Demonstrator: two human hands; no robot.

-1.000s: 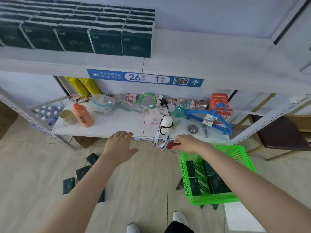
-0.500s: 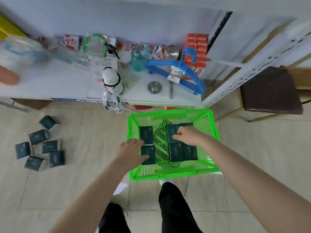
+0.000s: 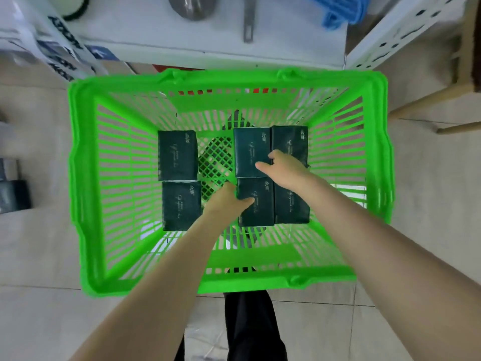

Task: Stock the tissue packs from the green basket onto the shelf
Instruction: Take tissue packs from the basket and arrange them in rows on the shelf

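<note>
Left hand [image 3: 229, 201] and right hand [image 3: 285, 169] grip tissue packs [image 3: 251, 148] in green basket [image 3: 86, 183]

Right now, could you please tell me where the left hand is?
In the head view, the left hand sits inside the green basket, near centre, gripping the left edge of a near-row tissue pack.

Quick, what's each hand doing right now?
Left hand: grips the near centre tissue pack.
Right hand: grips the far centre tissue pack.

We wear loose black trousers [image 3: 251, 324]. Our left hand [image 3: 226, 201] and right hand [image 3: 283, 168] are bare, forearms [image 3: 166, 277] too.
</note>
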